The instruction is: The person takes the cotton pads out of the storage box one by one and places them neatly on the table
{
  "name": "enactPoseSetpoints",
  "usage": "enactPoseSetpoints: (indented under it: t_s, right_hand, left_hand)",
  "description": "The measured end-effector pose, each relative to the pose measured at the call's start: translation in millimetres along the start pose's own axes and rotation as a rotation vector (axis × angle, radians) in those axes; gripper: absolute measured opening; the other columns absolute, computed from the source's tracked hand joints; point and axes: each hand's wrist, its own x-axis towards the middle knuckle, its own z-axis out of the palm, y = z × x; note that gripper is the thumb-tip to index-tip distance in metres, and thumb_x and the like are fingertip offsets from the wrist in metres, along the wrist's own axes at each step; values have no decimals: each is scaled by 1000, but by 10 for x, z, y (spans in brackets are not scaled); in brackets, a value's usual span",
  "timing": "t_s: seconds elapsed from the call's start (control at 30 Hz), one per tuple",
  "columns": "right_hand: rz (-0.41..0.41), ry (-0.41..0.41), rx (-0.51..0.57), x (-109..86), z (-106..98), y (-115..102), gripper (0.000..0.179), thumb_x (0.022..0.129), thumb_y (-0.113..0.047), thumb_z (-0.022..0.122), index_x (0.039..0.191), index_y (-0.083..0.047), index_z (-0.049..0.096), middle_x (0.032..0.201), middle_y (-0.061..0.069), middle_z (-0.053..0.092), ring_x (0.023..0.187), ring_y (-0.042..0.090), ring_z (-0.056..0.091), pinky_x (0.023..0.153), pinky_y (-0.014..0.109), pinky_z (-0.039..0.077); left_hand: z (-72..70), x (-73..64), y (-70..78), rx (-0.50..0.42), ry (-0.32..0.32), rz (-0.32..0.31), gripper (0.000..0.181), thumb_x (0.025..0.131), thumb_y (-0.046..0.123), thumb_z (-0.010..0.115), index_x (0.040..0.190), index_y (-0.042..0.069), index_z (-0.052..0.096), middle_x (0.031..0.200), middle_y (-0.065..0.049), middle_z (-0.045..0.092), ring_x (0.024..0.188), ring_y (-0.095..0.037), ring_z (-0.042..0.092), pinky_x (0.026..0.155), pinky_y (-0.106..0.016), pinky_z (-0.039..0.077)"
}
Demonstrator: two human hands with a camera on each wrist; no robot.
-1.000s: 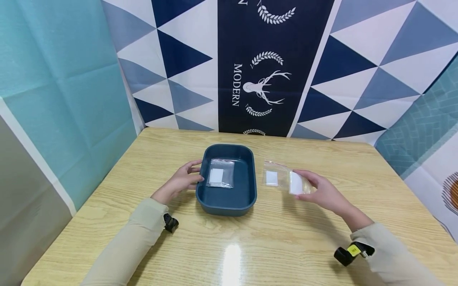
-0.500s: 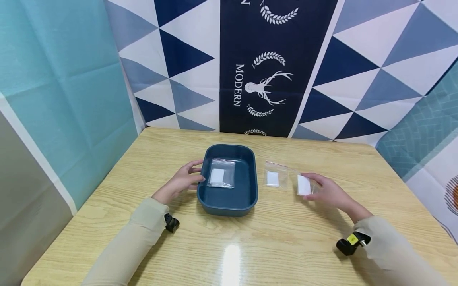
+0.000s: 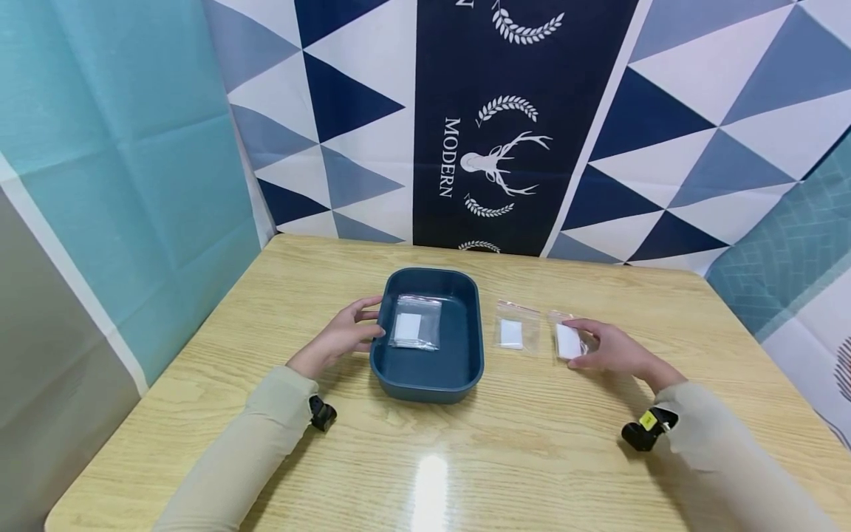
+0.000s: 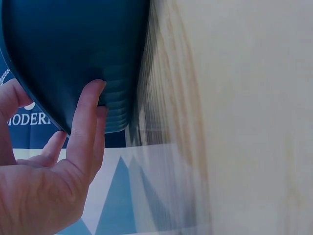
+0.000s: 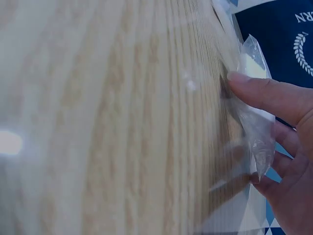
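Observation:
My left hand (image 3: 339, 334) holds the left wall of a dark blue bin (image 3: 425, 375), with the thumb at the rim. Fingers (image 4: 87, 115) lie against the bin's ribbed outer side in the left wrist view. Inside the bin rests a stack of clear zip bags (image 3: 425, 325) with a white patch on top. My right hand (image 3: 614, 351) pinches another clear zip bag (image 3: 568, 342) with a white patch, low over the table. Thumb and fingers are at its edges in the right wrist view. Between bin and right hand, one more zip bag (image 3: 512, 334) lies flat.
The wooden table (image 3: 505, 458) reaches back to a patterned cloth backdrop (image 3: 366, 133). A teal cloth (image 3: 133, 162) hangs on the left. Black camera mounts (image 3: 322, 414) sit at both wrists.
My right hand has moved right and down with its zip bag, drawing it away from the one lying on the table. My left hand stays at the bin.

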Motion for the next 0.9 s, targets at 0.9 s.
enactPoseSetpoints:
  t_s: [0.9]
  right_hand:
    - [46,38,87,25,4,-25,83,74,-38,77,141,-6,39,145,26,26,129,52,19,99,65,21]
  left_hand:
    - [9,-12,32,0,-20,1,64,89,-3,55,145,12,30,140,-22,34,113,-38,51,82,-44,51]
